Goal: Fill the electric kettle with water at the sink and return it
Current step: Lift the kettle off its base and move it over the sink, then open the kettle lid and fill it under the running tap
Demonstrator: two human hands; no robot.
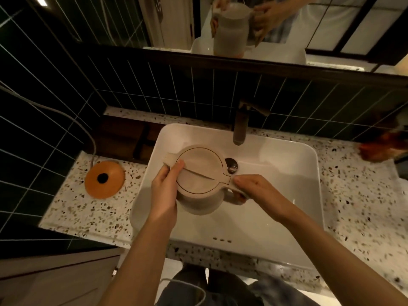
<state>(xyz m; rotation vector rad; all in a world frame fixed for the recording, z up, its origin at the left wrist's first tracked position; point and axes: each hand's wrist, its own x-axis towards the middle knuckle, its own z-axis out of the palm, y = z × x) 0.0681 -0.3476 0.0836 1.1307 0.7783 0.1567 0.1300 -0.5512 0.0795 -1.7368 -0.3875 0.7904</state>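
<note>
A beige electric kettle [199, 173] with its lid closed is held over the white sink basin [287, 164], left of and below the tap spout. My left hand [164, 191] wraps the kettle's left side, thumb on the lid edge near the spout. My right hand [256, 189] grips the handle on the kettle's right. The dark metal tap [240, 127] stands behind the basin; no water is seen running. The kettle's orange round base [104, 179] sits on the terrazzo counter left of the sink, its grey cord running up the wall.
The speckled counter [357, 195] surrounds the basin. Dark green tiled walls stand behind and to the left. A mirror [242, 25] above reflects the kettle and hands. A blurred red-orange object [379, 149] lies at the counter's far right. A dark wooden box [123, 138] sits behind the base.
</note>
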